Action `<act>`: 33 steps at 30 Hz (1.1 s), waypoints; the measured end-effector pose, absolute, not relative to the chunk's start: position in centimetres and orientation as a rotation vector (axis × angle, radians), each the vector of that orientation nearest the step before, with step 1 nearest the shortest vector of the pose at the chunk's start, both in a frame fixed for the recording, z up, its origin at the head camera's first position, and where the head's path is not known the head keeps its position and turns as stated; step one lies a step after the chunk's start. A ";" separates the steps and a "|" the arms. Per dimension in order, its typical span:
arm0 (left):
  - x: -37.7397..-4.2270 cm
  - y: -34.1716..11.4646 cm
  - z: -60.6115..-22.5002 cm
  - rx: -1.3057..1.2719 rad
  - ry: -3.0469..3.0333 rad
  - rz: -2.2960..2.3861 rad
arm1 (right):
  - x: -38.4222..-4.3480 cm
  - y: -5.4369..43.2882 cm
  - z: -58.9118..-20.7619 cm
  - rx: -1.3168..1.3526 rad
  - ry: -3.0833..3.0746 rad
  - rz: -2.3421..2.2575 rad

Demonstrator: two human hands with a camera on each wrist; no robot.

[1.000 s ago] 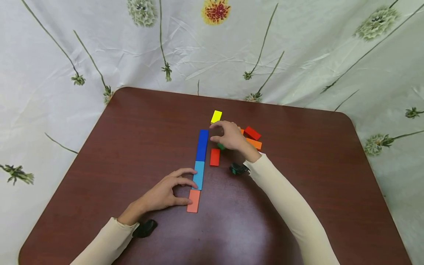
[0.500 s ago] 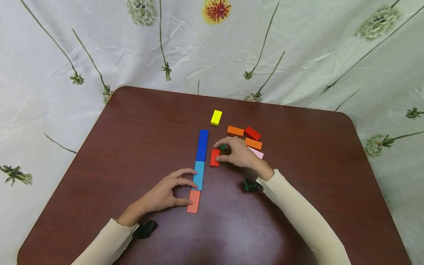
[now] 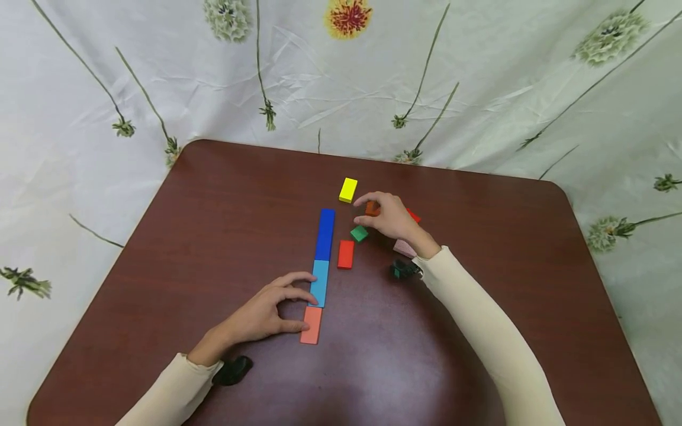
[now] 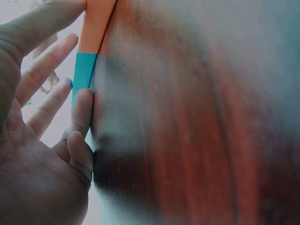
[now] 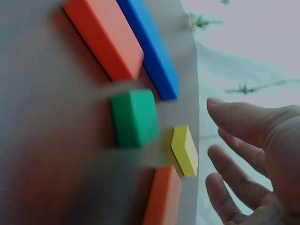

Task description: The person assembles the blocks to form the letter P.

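Observation:
A dark blue block (image 3: 325,234), a light blue block (image 3: 320,272) and a salmon block (image 3: 312,332) lie end to end in a line on the table. My left hand (image 3: 256,313) rests beside this line, fingertips at the light blue block and thumb on the salmon one. Above the loose blocks, my right hand (image 3: 391,218) hovers with thumb and fingers apart and nothing between them. Below it are a green block (image 5: 135,118) and an orange block (image 3: 371,208), partly covered by the hand. A red block (image 3: 346,254) lies right of the line.
A yellow block (image 3: 348,190) lies beyond the line's far end. Under the right hand and wrist, a pink block (image 3: 404,248) and another red block (image 3: 413,216) show in part. A flowered white cloth (image 3: 319,77) hangs behind the brown table (image 3: 224,207).
My right hand came back toward the red and green blocks, then moved away again to above the orange block, its fingers empty. The left hand and the line of blocks stayed put.

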State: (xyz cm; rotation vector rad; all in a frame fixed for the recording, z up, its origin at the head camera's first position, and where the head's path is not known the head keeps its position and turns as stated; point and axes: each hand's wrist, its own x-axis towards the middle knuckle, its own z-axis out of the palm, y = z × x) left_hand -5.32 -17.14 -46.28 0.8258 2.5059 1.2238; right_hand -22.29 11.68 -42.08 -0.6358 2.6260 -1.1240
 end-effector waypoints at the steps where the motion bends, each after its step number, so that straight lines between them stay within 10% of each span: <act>1: -5.4 -17.1 -46.3 0.825 2.506 1.224 | -22.9 11.7 -42.0 -0.622 2.644 -1.115; 33: -5.3 -17.1 -46.3 0.821 2.510 1.220 | -28.8 8.2 -43.1 -0.326 2.674 -0.929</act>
